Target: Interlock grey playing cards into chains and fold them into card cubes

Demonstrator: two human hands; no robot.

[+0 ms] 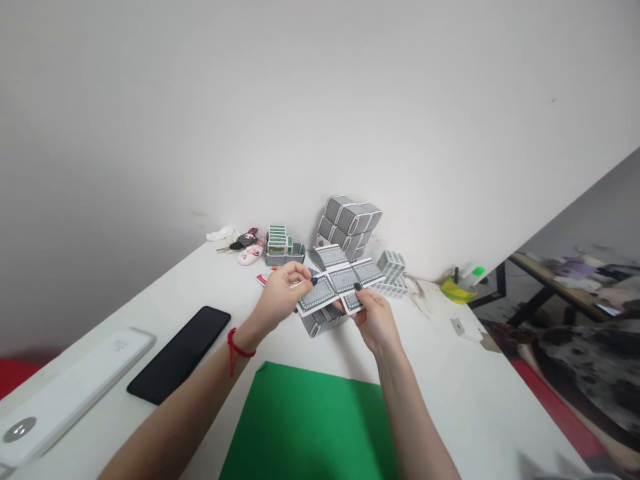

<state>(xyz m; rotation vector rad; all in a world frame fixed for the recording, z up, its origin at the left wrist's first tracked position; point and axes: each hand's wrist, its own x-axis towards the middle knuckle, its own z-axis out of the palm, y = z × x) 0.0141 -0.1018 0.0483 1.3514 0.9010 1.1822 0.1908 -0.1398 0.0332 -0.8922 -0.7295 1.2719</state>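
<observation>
Between my hands is a cross-shaped card piece (343, 279), its flat panels printed with grey, white-bordered patterns like playing-card backs. My left hand (286, 288) is closed at its left panel, thumb and fingers pinched at the edge. On the right, my right hand (374, 315) grips the lower panel, thumb on top and fingers hidden underneath. Partly covered below the piece lies a grey patterned card box (323, 321). Just behind stands a stack of grey patterned boxes (350, 223), leaning close to the wall.
Green-and-white small boxes (278, 240) sit in a grey tray (285, 259) at the back. Pale boxes (391, 267) and a yellow bowl (457, 291) are to the right. A black phone (180, 353), a long white device (75, 393) and a green sheet (310, 427) lie nearer.
</observation>
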